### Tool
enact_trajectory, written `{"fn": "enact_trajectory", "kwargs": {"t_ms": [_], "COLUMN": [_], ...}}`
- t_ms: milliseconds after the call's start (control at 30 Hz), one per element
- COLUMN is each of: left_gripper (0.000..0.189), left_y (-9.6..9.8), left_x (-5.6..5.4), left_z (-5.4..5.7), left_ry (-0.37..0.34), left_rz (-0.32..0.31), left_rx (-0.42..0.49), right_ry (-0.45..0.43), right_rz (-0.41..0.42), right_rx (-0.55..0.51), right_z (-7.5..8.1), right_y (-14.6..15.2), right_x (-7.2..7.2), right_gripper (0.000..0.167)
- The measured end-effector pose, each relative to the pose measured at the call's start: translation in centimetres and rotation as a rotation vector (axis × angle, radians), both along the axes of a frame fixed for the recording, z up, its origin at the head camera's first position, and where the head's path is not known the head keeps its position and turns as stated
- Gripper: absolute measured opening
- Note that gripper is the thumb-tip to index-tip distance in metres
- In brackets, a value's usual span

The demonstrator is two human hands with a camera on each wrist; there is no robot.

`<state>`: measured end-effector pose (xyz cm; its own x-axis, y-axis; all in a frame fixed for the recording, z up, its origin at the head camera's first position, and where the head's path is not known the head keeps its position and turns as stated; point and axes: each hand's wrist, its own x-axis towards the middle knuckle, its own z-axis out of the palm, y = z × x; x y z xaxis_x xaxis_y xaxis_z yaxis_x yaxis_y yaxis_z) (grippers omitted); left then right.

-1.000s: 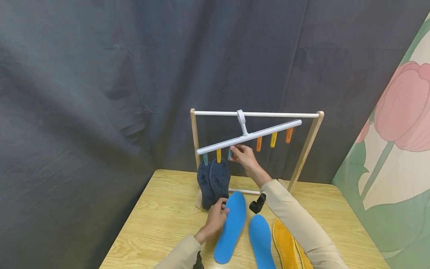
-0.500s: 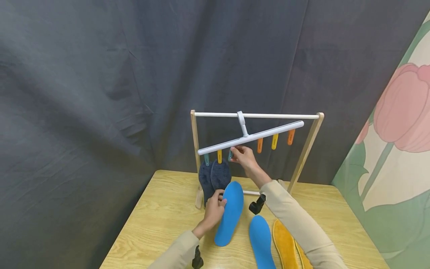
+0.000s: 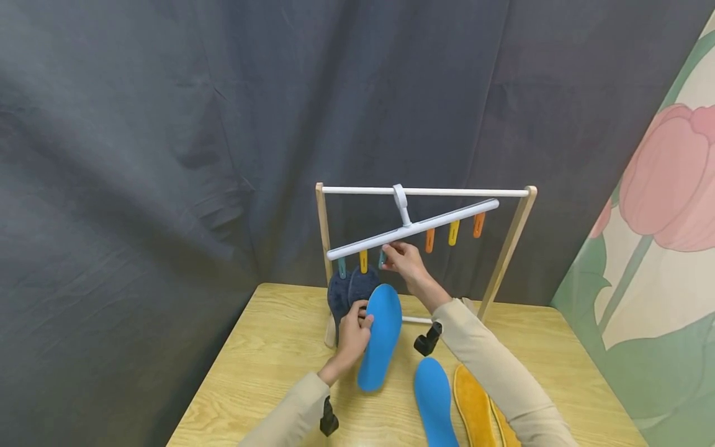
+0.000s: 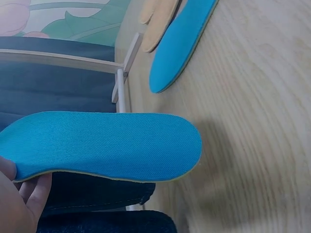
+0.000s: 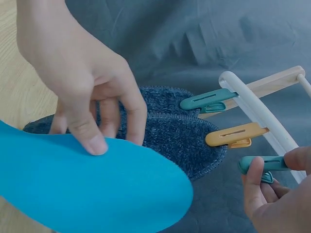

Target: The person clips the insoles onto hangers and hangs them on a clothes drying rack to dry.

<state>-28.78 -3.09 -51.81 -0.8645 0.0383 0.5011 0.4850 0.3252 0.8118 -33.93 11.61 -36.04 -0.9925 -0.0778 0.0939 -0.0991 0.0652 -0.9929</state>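
Note:
My left hand [image 3: 353, 334] pinches a blue insole [image 3: 382, 338] by its left edge, thumb on the front face, and holds it upright above the table. In the right wrist view its rounded top end lies below and left of a teal clip [image 5: 265, 163], apart from it. Thumb and fingers of my right hand [image 3: 406, 264] pinch that clip, which hangs from the white hanger bar [image 3: 410, 230]. Two dark blue fuzzy insoles [image 5: 180, 141] hang side by side from another teal clip [image 3: 342, 267] and a yellow clip [image 3: 364, 261], partly hidden behind the blue insole.
A second blue insole [image 3: 431, 397] and orange insoles [image 3: 472, 403] lie on the wooden table [image 3: 268, 379]. Orange and yellow clips [image 3: 454, 233] hang along the bar's raised right half. The tilted hanger hooks over a wooden-legged rack [image 3: 511, 248]. A dark curtain [image 3: 167, 186] hangs behind.
My left hand has lifted the blue insole up toward the teal clip, covering more of the dark insoles. The right hand stays at the clip.

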Motion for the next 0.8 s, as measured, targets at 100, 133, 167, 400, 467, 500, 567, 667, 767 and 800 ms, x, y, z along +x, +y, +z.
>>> {"fn": "enact_trajectory", "kwargs": {"t_ms": [100, 133, 167, 400, 467, 500, 567, 667, 767, 800], "left_gripper": [0.028, 0.028, 0.028, 0.030, 0.030, 0.030, 0.031, 0.031, 0.032, 0.032], "left_y": [0.0, -0.1, -0.1, 0.0, 0.0, 0.0, 0.0, 0.0, 0.0, 0.0], "left_x": [-0.2, -0.2, -0.3, -0.5, -0.6, -0.6, -0.6, -0.6, -0.6, -0.6], "left_z": [0.5, 0.7, 0.8, 1.2, 1.2, 1.2, 1.3, 1.4, 1.5, 1.5], "left_ry": [0.018, 0.024, 0.032, 0.059, 0.054, 0.050, 0.042, 0.037, 0.035, 0.039], "left_rz": [0.019, 0.024, 0.023, 0.016, 0.012, 0.009, 0.008, 0.008, 0.008, 0.007], "left_rx": [0.000, 0.003, 0.009, 0.049, 0.054, 0.055, 0.051, 0.046, 0.049, 0.052], "right_ry": [0.002, 0.004, 0.002, -0.001, 0.000, 0.001, 0.005, 0.015, 0.019, 0.019], "right_rz": [0.001, 0.002, 0.002, 0.009, 0.005, 0.003, -0.001, -0.005, -0.011, -0.016], "right_rx": [0.007, 0.009, 0.010, 0.043, 0.052, 0.059, 0.068, 0.082, 0.087, 0.087], "right_z": [0.1, 0.1, 0.1, 0.2, 0.2, 0.2, 0.3, 0.3, 0.3, 0.3], "right_y": [0.0, 0.0, 0.0, 0.1, 0.1, 0.2, 0.2, 0.2, 0.1, 0.0], "right_x": [0.0, 0.0, 0.0, 0.0, 0.0, 0.0, 0.0, 0.0, 0.0, 0.0], "right_gripper": [0.042, 0.042, 0.042, 0.039, 0.037, 0.037, 0.035, 0.035, 0.033, 0.033]}}
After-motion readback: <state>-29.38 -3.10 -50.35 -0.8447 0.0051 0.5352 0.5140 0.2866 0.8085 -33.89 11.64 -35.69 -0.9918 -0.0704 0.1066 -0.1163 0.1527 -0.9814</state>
